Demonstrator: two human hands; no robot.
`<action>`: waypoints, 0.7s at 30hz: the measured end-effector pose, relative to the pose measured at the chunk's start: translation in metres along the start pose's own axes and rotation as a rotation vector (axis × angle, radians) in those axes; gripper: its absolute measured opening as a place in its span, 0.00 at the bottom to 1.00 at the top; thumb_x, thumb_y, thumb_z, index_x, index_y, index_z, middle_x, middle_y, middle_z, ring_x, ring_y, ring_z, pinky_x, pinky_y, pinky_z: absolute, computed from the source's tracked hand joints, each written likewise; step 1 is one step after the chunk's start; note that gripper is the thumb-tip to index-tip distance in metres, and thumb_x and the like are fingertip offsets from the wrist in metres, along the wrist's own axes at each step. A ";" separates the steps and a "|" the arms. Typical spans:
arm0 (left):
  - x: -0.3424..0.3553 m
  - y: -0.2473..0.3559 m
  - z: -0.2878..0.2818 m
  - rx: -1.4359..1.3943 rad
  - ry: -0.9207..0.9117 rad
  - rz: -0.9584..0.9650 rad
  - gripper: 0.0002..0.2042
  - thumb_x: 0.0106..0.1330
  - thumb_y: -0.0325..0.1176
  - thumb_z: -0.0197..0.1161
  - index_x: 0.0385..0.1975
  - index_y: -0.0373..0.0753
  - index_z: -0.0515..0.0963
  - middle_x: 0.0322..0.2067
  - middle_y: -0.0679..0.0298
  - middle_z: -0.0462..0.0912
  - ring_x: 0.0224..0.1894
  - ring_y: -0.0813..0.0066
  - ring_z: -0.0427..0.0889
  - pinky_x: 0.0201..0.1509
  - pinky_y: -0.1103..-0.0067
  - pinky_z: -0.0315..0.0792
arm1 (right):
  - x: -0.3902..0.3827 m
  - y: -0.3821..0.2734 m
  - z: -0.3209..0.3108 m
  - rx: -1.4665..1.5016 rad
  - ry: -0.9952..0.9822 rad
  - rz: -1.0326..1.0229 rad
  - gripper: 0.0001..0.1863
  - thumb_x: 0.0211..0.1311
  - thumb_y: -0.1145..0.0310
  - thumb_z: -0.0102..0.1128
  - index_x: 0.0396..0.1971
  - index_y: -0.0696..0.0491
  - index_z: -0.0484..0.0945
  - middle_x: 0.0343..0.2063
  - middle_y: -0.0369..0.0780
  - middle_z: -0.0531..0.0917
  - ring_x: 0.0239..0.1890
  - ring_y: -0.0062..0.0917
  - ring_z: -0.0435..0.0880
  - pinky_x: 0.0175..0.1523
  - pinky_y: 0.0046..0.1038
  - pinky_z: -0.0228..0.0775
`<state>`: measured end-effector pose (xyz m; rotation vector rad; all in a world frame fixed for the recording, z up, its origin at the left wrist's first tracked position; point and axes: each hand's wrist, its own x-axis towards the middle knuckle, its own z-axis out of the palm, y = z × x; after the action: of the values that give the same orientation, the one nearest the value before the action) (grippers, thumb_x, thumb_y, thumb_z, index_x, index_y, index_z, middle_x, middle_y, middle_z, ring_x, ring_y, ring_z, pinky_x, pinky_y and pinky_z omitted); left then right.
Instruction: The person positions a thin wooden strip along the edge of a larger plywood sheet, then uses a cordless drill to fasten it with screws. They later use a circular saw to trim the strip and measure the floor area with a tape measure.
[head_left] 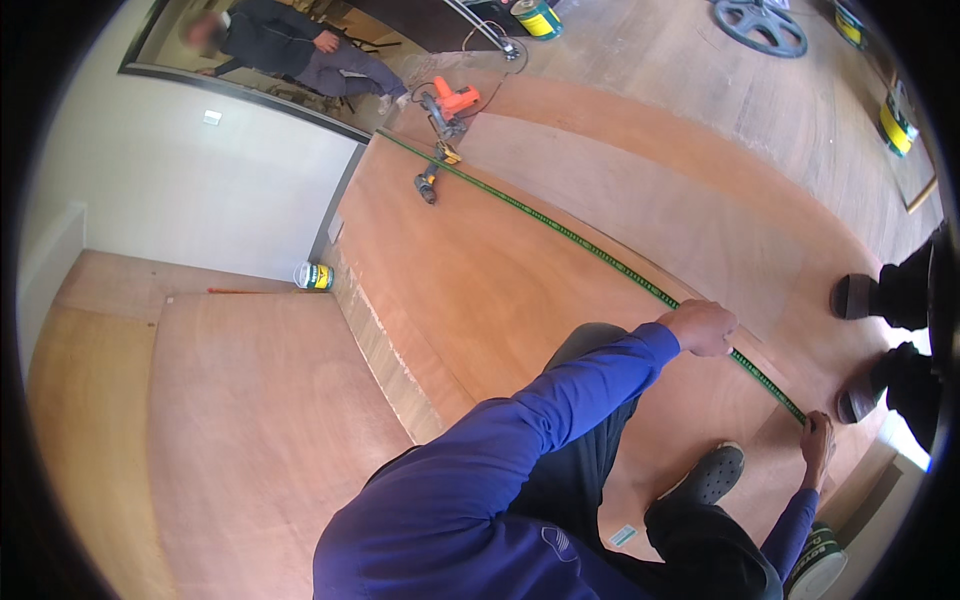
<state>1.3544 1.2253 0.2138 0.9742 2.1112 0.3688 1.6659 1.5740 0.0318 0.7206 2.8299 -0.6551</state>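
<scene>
A green measuring tape (640, 280) runs stretched out across reddish-brown plywood sheets (430, 290), from their far left corner to near right. Along its length, my left hand (703, 328) is closed on the tape, with the strip coming out on both sides. Farther right, my right hand (818, 448) grips the tape's near end with fingers pressed together; whether a case is inside that hand is hidden. Beside the far part of the tape lies a cordless drill (427, 188). An orange-and-grey power saw (452, 105) rests just beyond it.
Another person's shoes (853, 297) stand on the boards at right. A second person (300, 50) sits at the far left. Paint cans (314, 276) stand by the wall, at the upper right and by my right arm. A dark wheel (760, 26) lies on the far floor.
</scene>
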 end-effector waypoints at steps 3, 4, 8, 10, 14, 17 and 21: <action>-0.007 0.003 -0.001 0.016 0.007 -0.011 0.19 0.63 0.45 0.67 0.46 0.37 0.83 0.46 0.50 0.86 0.52 0.48 0.84 0.54 0.57 0.77 | -0.002 -0.007 -0.007 -0.001 -0.036 0.016 0.07 0.67 0.68 0.60 0.41 0.52 0.81 0.41 0.45 0.83 0.46 0.44 0.82 0.51 0.43 0.73; -0.007 0.003 0.001 0.035 -0.013 -0.020 0.18 0.63 0.44 0.67 0.45 0.37 0.83 0.46 0.50 0.86 0.52 0.48 0.84 0.54 0.57 0.77 | -0.003 -0.007 -0.006 0.005 -0.027 0.004 0.07 0.66 0.68 0.60 0.41 0.52 0.81 0.40 0.45 0.83 0.46 0.44 0.82 0.51 0.44 0.73; -0.007 0.000 0.002 0.035 -0.003 -0.018 0.17 0.62 0.43 0.67 0.44 0.37 0.84 0.44 0.51 0.86 0.51 0.48 0.84 0.52 0.57 0.77 | 0.001 -0.006 -0.005 -0.022 -0.056 0.037 0.06 0.66 0.69 0.60 0.40 0.52 0.81 0.39 0.46 0.82 0.45 0.44 0.82 0.50 0.44 0.72; -0.007 -0.002 0.001 0.007 -0.005 -0.012 0.17 0.62 0.43 0.67 0.44 0.38 0.84 0.44 0.51 0.86 0.51 0.49 0.84 0.52 0.57 0.77 | 0.003 -0.005 -0.004 -0.006 -0.053 0.007 0.06 0.66 0.69 0.59 0.40 0.52 0.81 0.38 0.46 0.82 0.45 0.44 0.82 0.50 0.44 0.72; -0.007 -0.002 -0.003 0.020 -0.024 0.004 0.17 0.62 0.44 0.67 0.44 0.37 0.84 0.45 0.51 0.86 0.52 0.49 0.84 0.52 0.58 0.77 | 0.002 -0.008 -0.009 -0.031 -0.112 0.001 0.06 0.66 0.69 0.59 0.38 0.52 0.82 0.38 0.47 0.82 0.45 0.45 0.82 0.48 0.46 0.72; -0.010 0.000 -0.008 0.020 -0.006 -0.008 0.18 0.62 0.44 0.67 0.44 0.37 0.84 0.46 0.51 0.86 0.53 0.49 0.84 0.53 0.57 0.77 | -0.001 -0.013 -0.016 -0.109 -0.116 0.023 0.06 0.64 0.68 0.60 0.36 0.51 0.84 0.33 0.47 0.84 0.40 0.45 0.84 0.45 0.45 0.74; -0.019 0.005 -0.021 0.009 0.046 -0.030 0.19 0.63 0.44 0.67 0.47 0.37 0.83 0.46 0.50 0.86 0.52 0.49 0.84 0.54 0.57 0.77 | -0.002 -0.021 -0.033 -0.006 -0.298 0.083 0.07 0.58 0.67 0.63 0.33 0.50 0.87 0.26 0.46 0.86 0.30 0.41 0.86 0.39 0.42 0.76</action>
<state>1.3494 1.2155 0.2403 0.9466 2.1679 0.3704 1.6561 1.5714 0.0694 0.6722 2.5172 -0.6770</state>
